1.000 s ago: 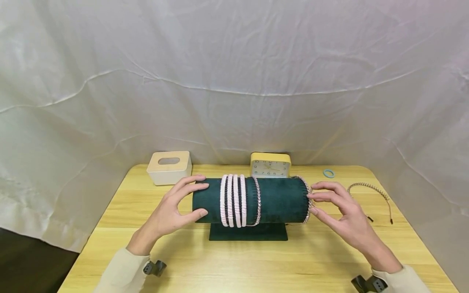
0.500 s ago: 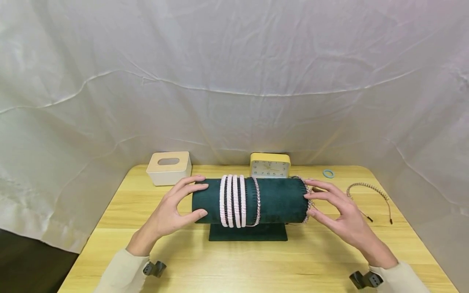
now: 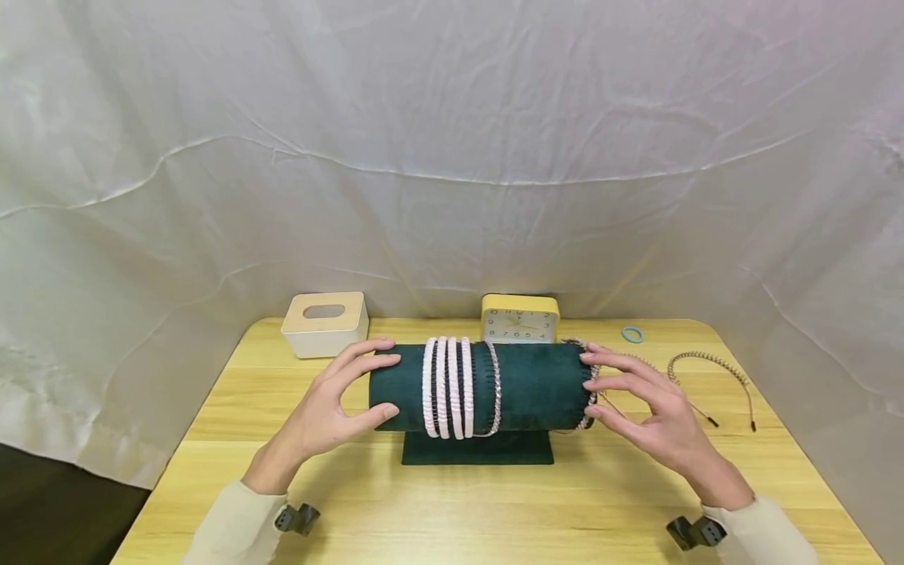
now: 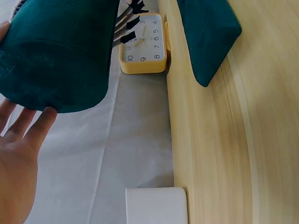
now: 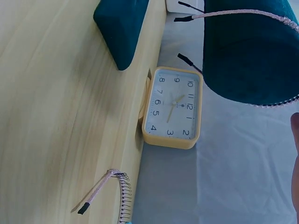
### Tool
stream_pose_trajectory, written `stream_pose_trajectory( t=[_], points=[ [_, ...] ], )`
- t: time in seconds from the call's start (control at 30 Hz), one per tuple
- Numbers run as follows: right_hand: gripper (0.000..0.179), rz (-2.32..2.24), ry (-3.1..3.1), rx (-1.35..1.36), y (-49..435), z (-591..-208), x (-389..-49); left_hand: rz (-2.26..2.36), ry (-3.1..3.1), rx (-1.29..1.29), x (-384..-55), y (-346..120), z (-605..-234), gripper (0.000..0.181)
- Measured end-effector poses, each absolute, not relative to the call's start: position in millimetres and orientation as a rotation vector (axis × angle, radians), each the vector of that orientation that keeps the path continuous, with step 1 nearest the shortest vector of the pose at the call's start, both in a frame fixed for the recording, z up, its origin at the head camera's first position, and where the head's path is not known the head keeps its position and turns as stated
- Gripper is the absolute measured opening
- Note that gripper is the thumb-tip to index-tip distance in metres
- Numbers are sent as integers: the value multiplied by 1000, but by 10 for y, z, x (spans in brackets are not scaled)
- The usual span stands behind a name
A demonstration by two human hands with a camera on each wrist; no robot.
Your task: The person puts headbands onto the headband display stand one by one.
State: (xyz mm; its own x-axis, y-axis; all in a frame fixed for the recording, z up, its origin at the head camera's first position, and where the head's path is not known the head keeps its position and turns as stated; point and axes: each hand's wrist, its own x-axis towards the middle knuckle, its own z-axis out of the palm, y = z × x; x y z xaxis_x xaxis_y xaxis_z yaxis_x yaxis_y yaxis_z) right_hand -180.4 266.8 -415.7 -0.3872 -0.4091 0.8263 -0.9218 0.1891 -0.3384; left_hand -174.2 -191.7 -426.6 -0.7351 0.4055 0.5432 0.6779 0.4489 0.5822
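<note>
A dark green velvet headband stand, a thick roll on a flat base, stands mid-table. Round its left half sit several pale pink padded headbands, then a thin sparkly headband. My left hand holds the roll's left end, fingertips on top and thumb at the front; the left wrist view shows fingers at the end's rim. My right hand holds a beaded headband at the roll's right end, fingers and thumb spread along it and partly covering it. Dark headband tips poke out beneath the roll.
Behind the roll stands a yellow alarm clock, with a tissue box at the back left. A blue ring and another beaded headband lie on the right of the wooden table. Pale cloth hangs behind.
My right hand has moved slightly left, its fingertips reaching farther over the roll's right end, and the beaded headband there has shifted slightly left. My left hand stays in place.
</note>
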Motion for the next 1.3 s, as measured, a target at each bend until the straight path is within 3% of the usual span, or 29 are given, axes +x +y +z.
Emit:
stream_pose_trajectory(
  t=[1.3],
  points=[
    [31, 993, -1815, 1353, 2415, -4077, -1942, -1167, -2371, -913, -1746, -1914, -4279, 67]
  ],
)
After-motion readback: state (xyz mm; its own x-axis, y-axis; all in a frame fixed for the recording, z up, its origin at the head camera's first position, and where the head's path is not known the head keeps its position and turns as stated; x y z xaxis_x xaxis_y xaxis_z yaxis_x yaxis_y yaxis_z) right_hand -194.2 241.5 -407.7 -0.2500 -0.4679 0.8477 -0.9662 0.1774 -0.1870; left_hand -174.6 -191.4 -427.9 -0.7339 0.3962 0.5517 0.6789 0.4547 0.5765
